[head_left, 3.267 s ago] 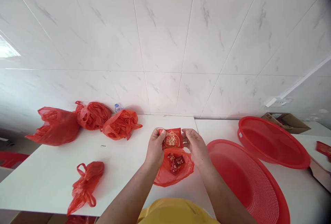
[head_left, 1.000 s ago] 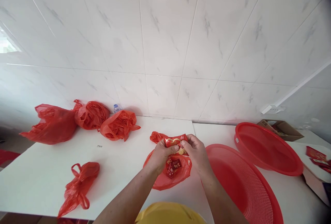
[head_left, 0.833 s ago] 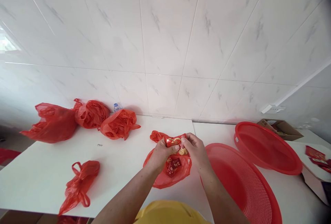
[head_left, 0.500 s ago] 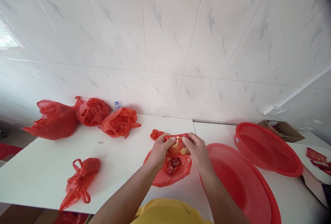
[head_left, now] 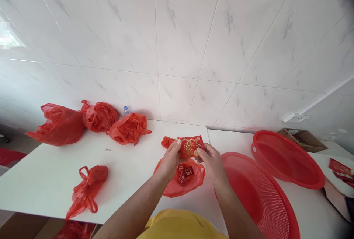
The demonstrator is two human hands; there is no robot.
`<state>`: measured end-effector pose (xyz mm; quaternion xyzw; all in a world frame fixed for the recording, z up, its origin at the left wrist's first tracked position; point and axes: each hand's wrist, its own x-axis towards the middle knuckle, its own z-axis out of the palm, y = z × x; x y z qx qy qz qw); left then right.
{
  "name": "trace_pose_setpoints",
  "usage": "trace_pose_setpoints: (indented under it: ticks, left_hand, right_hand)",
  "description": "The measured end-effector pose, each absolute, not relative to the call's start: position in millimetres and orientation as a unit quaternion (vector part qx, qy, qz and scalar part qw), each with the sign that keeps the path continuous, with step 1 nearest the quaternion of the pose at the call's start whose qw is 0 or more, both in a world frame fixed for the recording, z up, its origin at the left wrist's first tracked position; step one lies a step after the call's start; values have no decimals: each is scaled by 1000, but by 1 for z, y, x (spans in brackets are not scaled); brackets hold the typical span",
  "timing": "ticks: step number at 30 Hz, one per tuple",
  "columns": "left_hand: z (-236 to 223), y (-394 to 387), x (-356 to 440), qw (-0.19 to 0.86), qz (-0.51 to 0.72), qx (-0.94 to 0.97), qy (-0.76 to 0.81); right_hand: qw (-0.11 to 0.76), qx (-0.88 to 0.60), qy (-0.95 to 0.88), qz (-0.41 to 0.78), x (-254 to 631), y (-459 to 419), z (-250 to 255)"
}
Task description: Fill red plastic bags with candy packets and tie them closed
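Observation:
Between my two hands is a red envelope (head_left: pixel 190 146) with gold print, held out flat above the table. My left hand (head_left: pixel 172 158) pinches its left edge, thumb on top. At its lower right corner, my right hand (head_left: pixel 209 160) grips it with thumb and fingers. Just below lies a spread red plastic bag (head_left: pixel 177 191), its mouth wide. Small dark red packets (head_left: pixel 186 175) with pale markings rest inside it. A crumpled red bag piece (head_left: pixel 167 142) sits behind my left hand.
Red plastic bags (head_left: pixel 62 126) line the wall at left, near a blue-capped bottle (head_left: pixel 126 110). A knotted red bag (head_left: pixel 90 187) lies front left. Right stand two red baskets (head_left: pixel 249 191), a cardboard box (head_left: pixel 302 139) and red packets (head_left: pixel 339 166) on a white surface.
The red envelope has been raised and turned so its printed face shows more fully. My thumbs have moved apart, the left to its edge, the right to its lower corner.

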<state>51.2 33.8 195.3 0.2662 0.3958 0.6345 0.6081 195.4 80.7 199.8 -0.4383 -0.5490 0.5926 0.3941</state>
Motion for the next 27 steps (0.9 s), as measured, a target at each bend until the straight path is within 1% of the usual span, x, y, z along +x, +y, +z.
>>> trace_pose_setpoints:
  ticks: [3, 8, 15, 21, 27]
  left_hand:
    - [192, 32, 50, 614, 619, 269, 408]
    - [187, 33, 49, 594, 620, 285, 426]
    - [193, 33, 49, 591, 651, 261, 398]
    - [189, 33, 50, 594, 648, 268, 395]
    - [186, 34, 49, 579, 633, 267, 439]
  right_hand:
    - [402, -451, -536, 589, 196, 81, 199]
    - [398, -455, -526, 598, 197, 80, 197]
    - [400, -444, -521, 610, 199, 78, 192]
    - [388, -449, -532, 605, 199, 76, 190]
    - [403, -457, -514, 603, 198, 74, 195]
